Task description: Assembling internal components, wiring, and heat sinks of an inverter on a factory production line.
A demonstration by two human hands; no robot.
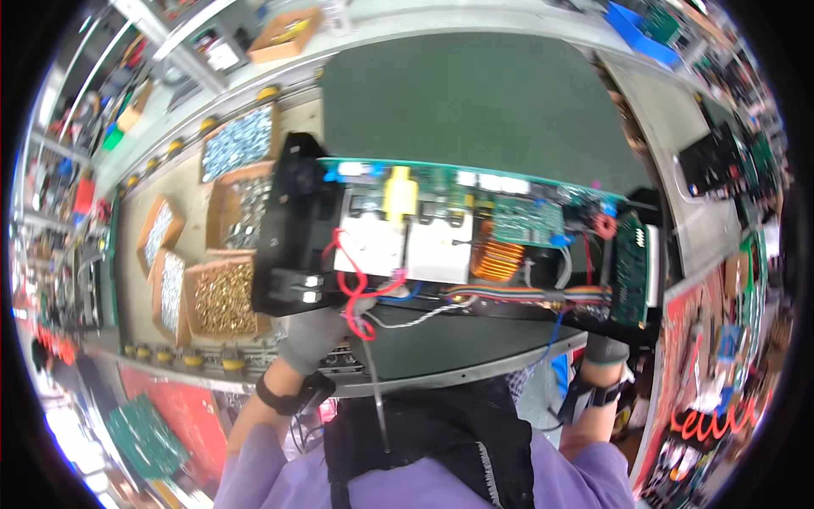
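Observation:
An open electronics unit (441, 246) with a black housing spans the space in front of me, slightly blurred. Inside it are a green circuit board, white blocks, a yellow part and a copper coil (497, 260). My left hand (315, 338), in a grey glove, grips the unit's near edge towards its left end; most of its fingers are hidden by the unit. Holding the near right corner is my right hand (605, 349), also gloved, its fingers tucked out of sight. A red wire loop (363, 284) and a twisted black-and-white wire hang over the near edge beside my left hand.
Beneath the unit lies a dark green mat (458, 93). Several cardboard boxes of fasteners, including brass ones (222, 299), stand at the left. A roller rail (193, 360) edges the bench. A black device (710, 161) is at the right, and a blue bin (638, 34) at the far right.

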